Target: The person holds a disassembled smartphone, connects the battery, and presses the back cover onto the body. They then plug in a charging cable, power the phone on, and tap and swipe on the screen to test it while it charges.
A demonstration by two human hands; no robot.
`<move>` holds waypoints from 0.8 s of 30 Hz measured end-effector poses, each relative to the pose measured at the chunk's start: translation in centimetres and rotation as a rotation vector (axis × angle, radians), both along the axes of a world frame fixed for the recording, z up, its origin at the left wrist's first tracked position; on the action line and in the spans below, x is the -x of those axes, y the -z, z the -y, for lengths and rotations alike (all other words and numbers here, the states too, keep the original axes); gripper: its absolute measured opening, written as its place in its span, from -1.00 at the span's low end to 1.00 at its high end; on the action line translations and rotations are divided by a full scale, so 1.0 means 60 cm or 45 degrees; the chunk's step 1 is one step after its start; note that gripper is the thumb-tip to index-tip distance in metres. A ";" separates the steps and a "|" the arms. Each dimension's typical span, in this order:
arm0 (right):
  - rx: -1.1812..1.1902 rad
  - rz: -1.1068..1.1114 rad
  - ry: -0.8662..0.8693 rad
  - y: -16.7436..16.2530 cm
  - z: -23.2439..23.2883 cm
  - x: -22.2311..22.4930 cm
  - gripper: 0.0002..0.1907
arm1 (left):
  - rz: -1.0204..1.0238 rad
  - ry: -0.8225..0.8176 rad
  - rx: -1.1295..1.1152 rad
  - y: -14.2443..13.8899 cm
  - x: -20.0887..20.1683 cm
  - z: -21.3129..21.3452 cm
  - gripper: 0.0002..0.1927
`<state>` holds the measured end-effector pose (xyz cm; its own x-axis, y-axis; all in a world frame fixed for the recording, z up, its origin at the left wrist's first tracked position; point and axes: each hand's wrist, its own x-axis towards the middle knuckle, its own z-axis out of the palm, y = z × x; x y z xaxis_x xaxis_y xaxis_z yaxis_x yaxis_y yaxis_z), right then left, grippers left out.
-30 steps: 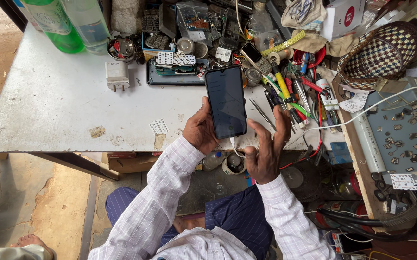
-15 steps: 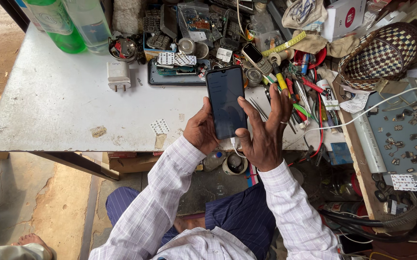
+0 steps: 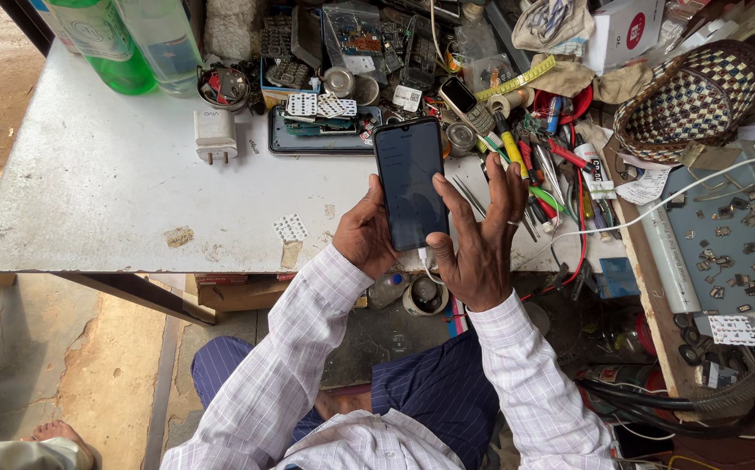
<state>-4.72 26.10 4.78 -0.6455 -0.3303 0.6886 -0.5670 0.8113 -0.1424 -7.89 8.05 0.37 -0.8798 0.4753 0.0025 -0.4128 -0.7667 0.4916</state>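
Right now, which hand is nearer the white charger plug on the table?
Left. The left hand grips the smartphone, right of the white charger plug; the right hand sits beyond the phone, farther away.

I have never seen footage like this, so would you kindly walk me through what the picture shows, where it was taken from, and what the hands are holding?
There is no machine here: the picture comes from a camera worn on a person's head, looking down at their own two bare hands and striped-sleeved arms.

The left hand holds a dark rectangular smartphone upright by its lower edge; the screen looks dark. The right hand rests against the phone's right side, its thumb on the screen, fingers spread. A thin white cable hangs from the bottom of the phone.

Beneath lies a worn pale grey tabletop. On it sit a white plug-in charger, a green plastic bottle and a clear one beside it. To the right are crowded small tools and phone parts, plus a checked woven basket.
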 end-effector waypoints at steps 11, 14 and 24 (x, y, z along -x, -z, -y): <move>0.013 -0.002 -0.008 0.006 -0.001 0.003 -0.28 | -0.017 0.013 -0.020 0.006 0.002 0.001 -0.24; 0.002 0.001 -0.002 0.006 -0.003 0.002 -0.29 | -0.028 0.015 -0.021 0.007 0.001 0.000 -0.24; 0.012 0.005 0.010 0.007 0.001 0.002 -0.27 | -0.032 0.007 -0.023 0.007 0.001 0.001 -0.24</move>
